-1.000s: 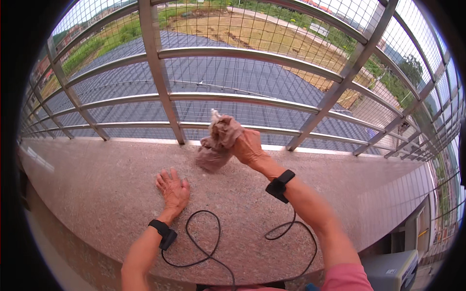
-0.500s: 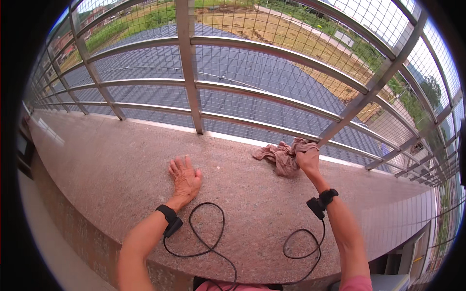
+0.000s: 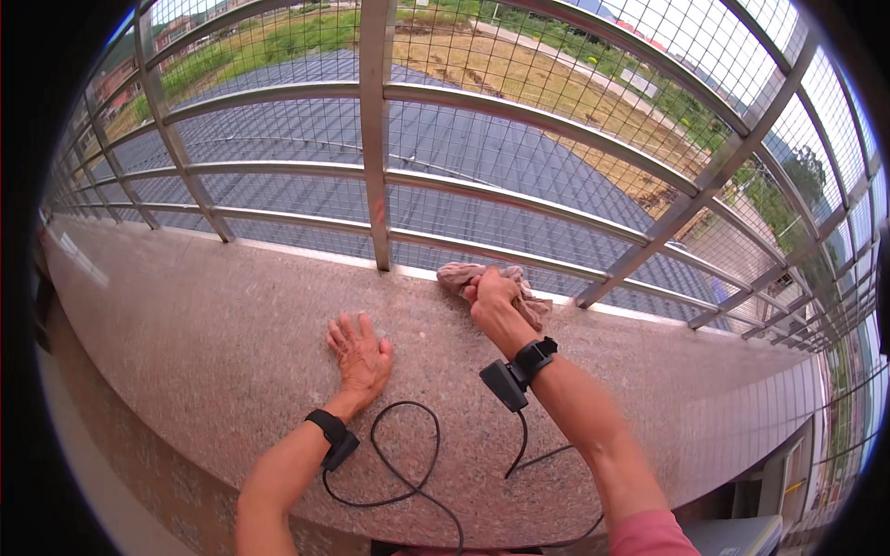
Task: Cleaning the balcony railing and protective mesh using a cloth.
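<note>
My right hand [image 3: 493,298] grips a crumpled pinkish-brown cloth [image 3: 458,275] and presses it on the far part of a speckled reddish stone ledge [image 3: 213,315], close to the foot of the metal railing. My left hand [image 3: 357,349] lies flat on the ledge with fingers spread, a hand's width to the left of the cloth and nearer to me. Both wrists wear black bands with small black devices, and black cables [image 3: 408,473] run from them over the stone toward me.
A steel railing [image 3: 375,139] with wire mesh stands along the far edge of the ledge, with an upright post just left of the cloth. Beyond it lie a dark roof and fields. A tiled wall [image 3: 742,426] drops off at the right.
The cloth and my right hand have slid left along the ledge's far edge, closer to the upright post. My left hand stays flat on the stone.
</note>
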### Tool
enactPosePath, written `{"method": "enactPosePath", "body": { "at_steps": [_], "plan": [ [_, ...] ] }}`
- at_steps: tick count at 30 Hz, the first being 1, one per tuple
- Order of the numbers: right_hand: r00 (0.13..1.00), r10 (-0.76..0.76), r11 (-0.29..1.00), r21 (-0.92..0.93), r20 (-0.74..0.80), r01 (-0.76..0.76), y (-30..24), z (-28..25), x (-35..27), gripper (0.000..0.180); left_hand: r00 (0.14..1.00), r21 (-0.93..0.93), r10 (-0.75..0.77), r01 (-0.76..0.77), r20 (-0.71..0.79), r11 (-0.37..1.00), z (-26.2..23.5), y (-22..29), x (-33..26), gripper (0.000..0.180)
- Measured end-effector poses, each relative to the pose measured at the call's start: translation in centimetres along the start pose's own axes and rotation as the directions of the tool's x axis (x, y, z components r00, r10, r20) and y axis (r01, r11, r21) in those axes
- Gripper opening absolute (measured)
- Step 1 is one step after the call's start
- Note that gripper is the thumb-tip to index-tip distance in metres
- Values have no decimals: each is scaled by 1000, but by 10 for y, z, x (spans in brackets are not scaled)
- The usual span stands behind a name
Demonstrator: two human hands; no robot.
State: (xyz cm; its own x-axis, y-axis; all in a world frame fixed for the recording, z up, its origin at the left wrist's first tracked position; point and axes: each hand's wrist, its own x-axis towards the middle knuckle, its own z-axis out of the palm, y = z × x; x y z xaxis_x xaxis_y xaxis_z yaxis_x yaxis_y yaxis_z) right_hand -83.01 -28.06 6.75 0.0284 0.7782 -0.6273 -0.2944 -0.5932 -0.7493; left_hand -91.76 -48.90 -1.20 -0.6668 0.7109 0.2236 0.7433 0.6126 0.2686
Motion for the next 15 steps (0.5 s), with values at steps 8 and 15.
{"method": "enactPosePath", "body": {
  "at_steps": [8,15],
  "plan": [
    [975,35,991,-135,220,-6,47,36,-32,14,999,-13,-6,6,46,1000,-11,8,2,59],
    [490,147,854,-360,859,376,57,29,-45,20,1000,-32,20,-19,11,999,-9,9,3,66]
  ]
}}
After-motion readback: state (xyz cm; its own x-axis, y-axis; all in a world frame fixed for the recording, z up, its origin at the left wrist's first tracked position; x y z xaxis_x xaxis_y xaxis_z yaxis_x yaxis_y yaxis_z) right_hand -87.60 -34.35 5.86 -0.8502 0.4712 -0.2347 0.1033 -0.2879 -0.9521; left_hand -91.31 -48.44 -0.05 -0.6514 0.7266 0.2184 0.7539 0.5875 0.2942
